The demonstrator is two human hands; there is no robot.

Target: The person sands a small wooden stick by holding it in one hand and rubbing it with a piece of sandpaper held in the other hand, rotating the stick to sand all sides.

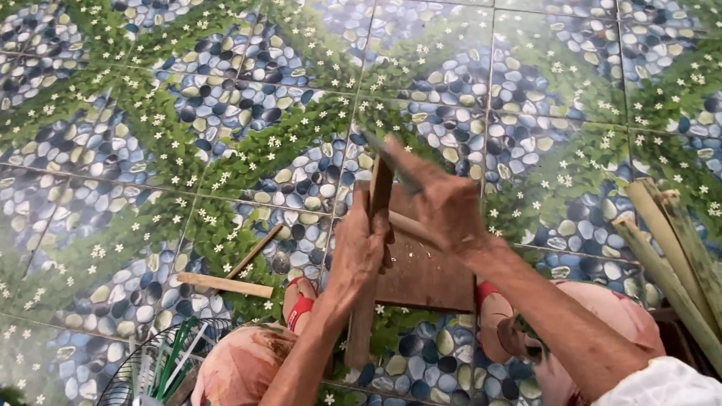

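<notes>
- The left hand [357,248] has its fingers wrapped tight around a long flat brown bamboo slat [370,268], standing nearly upright, long axis running from near the knees up past the fingers.
- The right hand [443,207] grips a grey blade [385,156], pressed at the slat's top end.
- Below the fingers lies a brown wooden board [423,278] on the pebble-patterned tile floor [535,70].
- Right of the fingers lean green bamboo poles [686,276].

Probably home floor [535,70], pebble-patterned tiles
</notes>
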